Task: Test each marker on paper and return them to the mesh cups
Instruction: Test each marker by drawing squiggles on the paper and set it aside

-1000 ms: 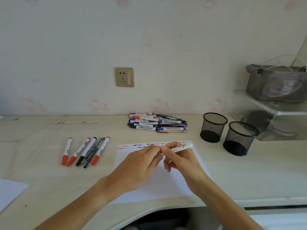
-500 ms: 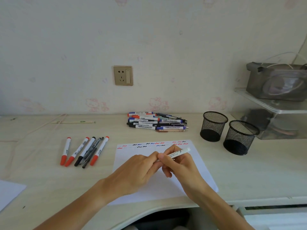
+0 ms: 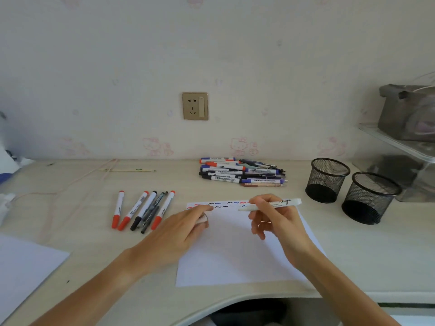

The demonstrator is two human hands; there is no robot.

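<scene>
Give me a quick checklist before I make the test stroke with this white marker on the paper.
1. White marker gripped by right hand: ok.
2. Cap off: ok, left hand holds what looks like the cap.
3. Tip over the paper: ok, pointing left near the top edge.
4. Free space below the squiggles: ok.
5. Paper steadied: cannot tell, left hand lies over its left edge.
6. Mesh cups ready to receive: ok, upright, nothing showing above the rims.

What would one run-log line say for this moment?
right hand: holds white marker, uncapped, over paper | left hand: holds cap | mesh cups: appear empty
</scene>
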